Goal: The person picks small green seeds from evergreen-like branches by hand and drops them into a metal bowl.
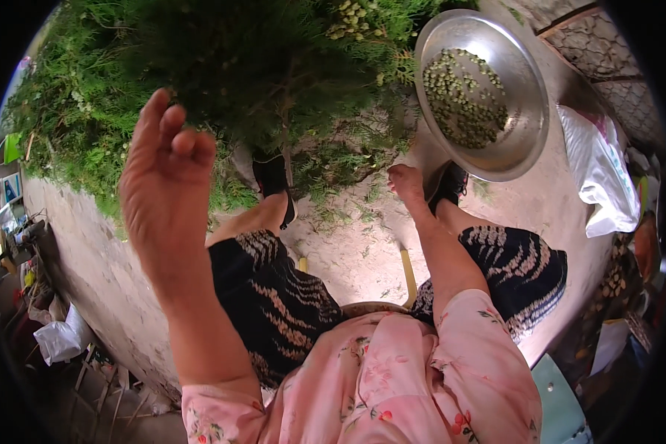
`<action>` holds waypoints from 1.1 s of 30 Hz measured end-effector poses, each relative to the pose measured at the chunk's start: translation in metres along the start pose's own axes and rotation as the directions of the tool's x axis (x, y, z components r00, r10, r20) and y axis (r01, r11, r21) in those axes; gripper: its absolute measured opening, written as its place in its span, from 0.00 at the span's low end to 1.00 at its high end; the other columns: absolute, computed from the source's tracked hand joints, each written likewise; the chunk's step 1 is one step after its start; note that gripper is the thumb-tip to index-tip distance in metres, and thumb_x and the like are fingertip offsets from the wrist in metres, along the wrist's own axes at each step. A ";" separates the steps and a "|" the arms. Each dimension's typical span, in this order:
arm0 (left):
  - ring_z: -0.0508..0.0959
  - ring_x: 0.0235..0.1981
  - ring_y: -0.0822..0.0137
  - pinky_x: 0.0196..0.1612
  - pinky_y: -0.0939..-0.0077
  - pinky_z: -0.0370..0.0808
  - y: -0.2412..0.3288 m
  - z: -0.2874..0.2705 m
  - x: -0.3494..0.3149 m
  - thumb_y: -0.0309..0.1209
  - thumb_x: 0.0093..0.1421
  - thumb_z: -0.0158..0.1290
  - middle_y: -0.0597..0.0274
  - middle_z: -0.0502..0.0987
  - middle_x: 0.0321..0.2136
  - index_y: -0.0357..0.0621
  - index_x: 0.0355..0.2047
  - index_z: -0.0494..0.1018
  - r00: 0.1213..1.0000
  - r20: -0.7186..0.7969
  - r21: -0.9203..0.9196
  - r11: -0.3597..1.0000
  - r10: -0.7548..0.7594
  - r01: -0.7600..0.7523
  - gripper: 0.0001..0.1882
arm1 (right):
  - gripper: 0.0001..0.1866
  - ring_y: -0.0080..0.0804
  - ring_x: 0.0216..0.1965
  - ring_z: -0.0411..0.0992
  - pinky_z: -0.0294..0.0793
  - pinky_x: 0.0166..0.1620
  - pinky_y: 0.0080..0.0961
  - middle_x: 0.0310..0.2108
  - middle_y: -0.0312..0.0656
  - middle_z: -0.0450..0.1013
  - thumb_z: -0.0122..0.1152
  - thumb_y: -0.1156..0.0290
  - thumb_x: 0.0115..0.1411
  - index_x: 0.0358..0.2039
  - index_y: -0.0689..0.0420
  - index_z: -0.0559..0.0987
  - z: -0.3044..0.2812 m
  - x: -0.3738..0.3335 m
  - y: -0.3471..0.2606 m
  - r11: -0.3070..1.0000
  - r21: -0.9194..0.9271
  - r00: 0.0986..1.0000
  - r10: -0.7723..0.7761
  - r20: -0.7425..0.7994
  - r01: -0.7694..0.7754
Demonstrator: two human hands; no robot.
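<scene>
My left hand is raised at the left, in front of the green branches. Its fingers are apart and partly bent, and I see nothing in them. My right hand is low between my feet, its fingers closed together; whatever they may hold is too small to make out. A large heap of evergreen branches fills the far left and middle, with a dark, shaded branch at its centre. Pale green cones cluster on the heap. At the far right, a wide metal basin holds many small green cones.
A white sack lies right of the basin, near a stone wall. Loose sprigs litter the pale ground around my dark shoes. Yellowish stool legs show beneath me. Assorted clutter lines the left side.
</scene>
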State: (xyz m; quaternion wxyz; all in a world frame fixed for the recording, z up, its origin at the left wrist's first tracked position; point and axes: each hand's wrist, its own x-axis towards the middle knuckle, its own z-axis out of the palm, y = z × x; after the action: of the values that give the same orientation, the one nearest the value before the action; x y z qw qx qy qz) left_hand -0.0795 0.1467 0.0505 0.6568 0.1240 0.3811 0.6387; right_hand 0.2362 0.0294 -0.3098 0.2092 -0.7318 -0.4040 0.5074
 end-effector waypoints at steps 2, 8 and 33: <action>0.70 0.22 0.72 0.34 0.76 0.69 0.003 -0.003 -0.004 0.28 0.60 0.45 0.59 0.73 0.29 0.33 0.43 0.65 1.000 0.006 -0.001 1.000 0.016 -0.016 0.13 | 0.07 0.27 0.17 0.71 0.70 0.22 0.21 0.22 0.43 0.72 0.50 0.78 0.52 0.30 0.62 0.77 0.018 0.012 0.017 0.985 -0.116 0.989 -0.134 -0.064 0.126; 0.66 0.22 0.72 0.35 0.73 0.67 0.010 0.003 -0.010 0.28 0.63 0.39 0.61 0.68 0.28 0.34 0.47 0.61 0.999 0.004 0.065 0.997 0.032 -0.032 0.14 | 0.11 0.49 0.36 0.70 0.70 0.39 0.38 0.38 0.51 0.70 0.52 0.69 0.52 0.37 0.54 0.75 0.049 0.040 0.013 0.670 -0.741 0.999 -0.013 0.044 0.041; 0.62 0.16 0.74 0.26 0.77 0.61 0.005 0.003 -0.018 0.30 0.63 0.37 0.61 0.69 0.25 0.36 0.45 0.63 0.993 -0.113 0.186 0.982 0.038 -0.017 0.13 | 0.11 0.44 0.38 0.67 0.68 0.39 0.37 0.35 0.47 0.70 0.53 0.75 0.50 0.36 0.52 0.74 0.061 0.077 0.029 0.728 -0.638 0.947 -0.321 0.011 0.253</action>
State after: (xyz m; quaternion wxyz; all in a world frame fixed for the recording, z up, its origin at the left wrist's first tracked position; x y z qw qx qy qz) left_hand -0.0796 0.1319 0.0622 0.6103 0.1521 0.4746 0.6158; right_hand 0.2035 0.0680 -0.3996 0.0476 -0.7123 -0.6476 0.2665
